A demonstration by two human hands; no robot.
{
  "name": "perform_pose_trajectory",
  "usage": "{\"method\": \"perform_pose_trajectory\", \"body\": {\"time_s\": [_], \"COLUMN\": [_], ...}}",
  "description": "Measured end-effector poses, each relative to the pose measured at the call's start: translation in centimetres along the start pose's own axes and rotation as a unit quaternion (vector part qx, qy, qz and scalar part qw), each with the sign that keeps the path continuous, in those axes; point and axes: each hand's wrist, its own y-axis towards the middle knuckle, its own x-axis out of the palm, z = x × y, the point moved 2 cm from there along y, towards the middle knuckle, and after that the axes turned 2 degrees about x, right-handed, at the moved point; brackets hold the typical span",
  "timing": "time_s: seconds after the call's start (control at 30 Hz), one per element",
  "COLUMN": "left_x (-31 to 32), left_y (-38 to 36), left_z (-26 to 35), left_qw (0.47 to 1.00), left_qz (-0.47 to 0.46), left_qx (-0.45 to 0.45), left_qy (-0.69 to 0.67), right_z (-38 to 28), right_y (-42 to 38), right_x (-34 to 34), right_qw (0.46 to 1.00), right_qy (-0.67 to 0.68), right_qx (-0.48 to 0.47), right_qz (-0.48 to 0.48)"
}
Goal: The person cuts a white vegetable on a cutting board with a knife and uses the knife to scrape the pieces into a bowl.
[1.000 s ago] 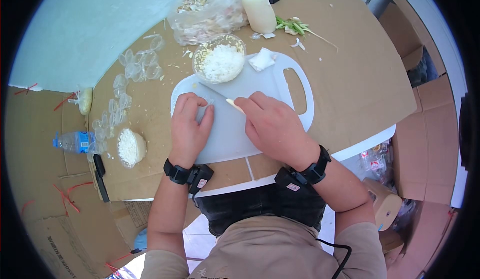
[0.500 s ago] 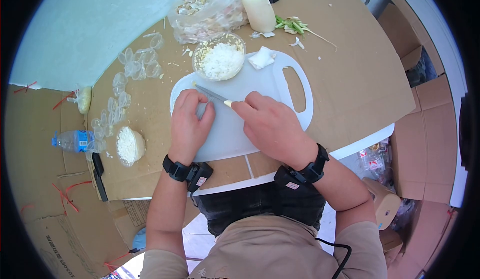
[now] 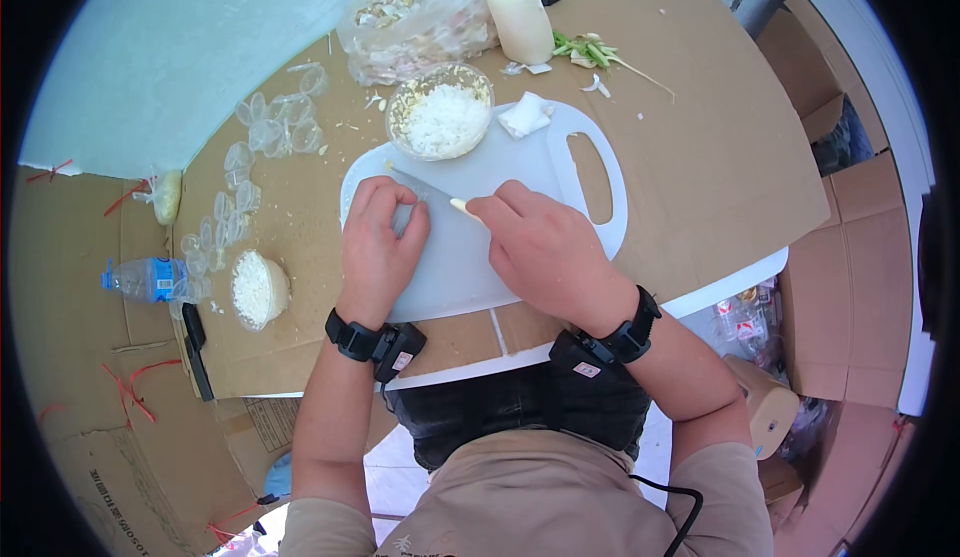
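My right hand [image 3: 548, 249] is wrapped around the pale handle of a knife [image 3: 428, 189]. Its blade points to the upper left, low over the white cutting board [image 3: 450, 277], with its tip near my left hand [image 3: 382, 247]. The left fingers are curled down on the board with the thumb beside them; whatever they pinch is hidden. Just beyond the blade, a clear bowl [image 3: 440, 122] of white and yellowish chopped pieces overlaps the board's far edge. A white chunk [image 3: 526, 115] lies beside that bowl, near the board's handle hole.
At the back stand a plastic bag of peelings [image 3: 415, 27] and a peeled white radish [image 3: 520, 22], with green stems [image 3: 588, 51] alongside. Clear plastic cups [image 3: 285, 125] lie scattered at left, near a second bowl of white bits [image 3: 258, 290], a water bottle [image 3: 150, 280] and a black-handled object [image 3: 196, 347].
The knife's blade has turned slightly, showing its face less distinctly, and my right hand has shifted a touch to the right. My left hand stays nearly still.
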Motion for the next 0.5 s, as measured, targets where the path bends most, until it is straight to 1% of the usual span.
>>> {"method": "perform_pose_trajectory", "body": {"time_s": [0.23, 0.4, 0.5], "left_x": [0.09, 0.00, -0.01], "left_y": [-0.02, 0.01, -0.01], "left_z": [-0.14, -0.21, -0.11], "left_qw": [1.000, 1.000, 1.000], "left_qz": [0.005, 0.006, 0.006], "left_qx": [0.004, 0.003, 0.000], "left_qy": [-0.007, -0.009, -0.010], "right_z": [-0.10, -0.15, -0.31], "right_y": [-0.04, 0.14, 0.16], "right_x": [-0.01, -0.20, -0.45], "right_qw": [1.000, 0.999, 1.000], "right_qy": [-0.019, 0.020, 0.022], "right_qx": [-0.005, 0.025, 0.015], "right_qz": [-0.021, 0.007, -0.003]}}
